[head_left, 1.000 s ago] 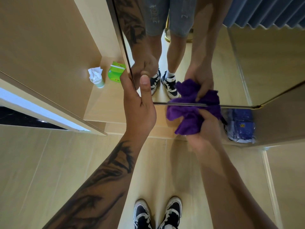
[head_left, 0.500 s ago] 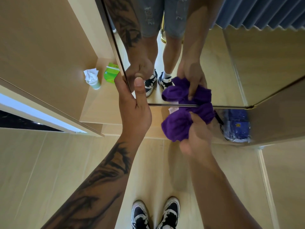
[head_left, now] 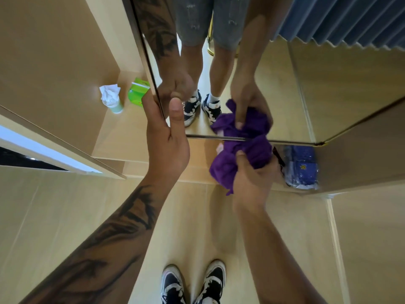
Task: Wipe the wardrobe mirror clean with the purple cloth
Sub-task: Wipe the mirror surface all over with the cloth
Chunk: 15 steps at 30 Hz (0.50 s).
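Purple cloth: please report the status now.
Left hand grips mirror door edge. Right hand holds bunched purple cloth at mirror's bottom edge. Blue package lies beside it.

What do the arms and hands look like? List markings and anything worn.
Both forearms are bare, with no sleeves showing. The left forearm carries dark tattoo markings from near the wrist back toward the elbow. The right forearm is unmarked. No rings, watch or gloves show on the left hand or right hand.
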Each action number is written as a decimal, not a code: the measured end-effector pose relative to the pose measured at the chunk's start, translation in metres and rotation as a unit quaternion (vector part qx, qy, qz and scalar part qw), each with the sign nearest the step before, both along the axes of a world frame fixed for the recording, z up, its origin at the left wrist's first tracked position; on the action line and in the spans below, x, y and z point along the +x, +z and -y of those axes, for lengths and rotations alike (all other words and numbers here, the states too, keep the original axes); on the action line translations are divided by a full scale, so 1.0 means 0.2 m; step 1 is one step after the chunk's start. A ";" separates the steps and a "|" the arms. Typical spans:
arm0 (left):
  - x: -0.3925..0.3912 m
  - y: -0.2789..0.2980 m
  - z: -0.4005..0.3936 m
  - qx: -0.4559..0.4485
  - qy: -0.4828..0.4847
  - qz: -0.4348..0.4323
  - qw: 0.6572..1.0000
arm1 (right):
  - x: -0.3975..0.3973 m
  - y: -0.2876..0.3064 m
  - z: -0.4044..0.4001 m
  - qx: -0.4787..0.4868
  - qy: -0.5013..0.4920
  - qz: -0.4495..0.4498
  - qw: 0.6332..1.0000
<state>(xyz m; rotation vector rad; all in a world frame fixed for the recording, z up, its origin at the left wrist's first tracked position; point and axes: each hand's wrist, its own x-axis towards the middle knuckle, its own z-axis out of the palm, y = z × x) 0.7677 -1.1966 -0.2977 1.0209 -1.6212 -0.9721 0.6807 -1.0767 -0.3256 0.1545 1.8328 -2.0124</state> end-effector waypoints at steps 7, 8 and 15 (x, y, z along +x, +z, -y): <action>-0.01 0.01 -0.01 0.004 0.004 0.004 1.000 | 0.27 -0.01 0.11 0.044 0.174 -0.039 0.983; 0.00 0.00 0.00 0.003 0.003 0.008 1.000 | 0.26 -0.01 0.10 0.040 0.158 -0.031 0.986; 0.02 0.00 0.01 0.003 -0.024 0.012 1.000 | -0.02 0.01 0.03 0.000 -0.051 0.056 0.997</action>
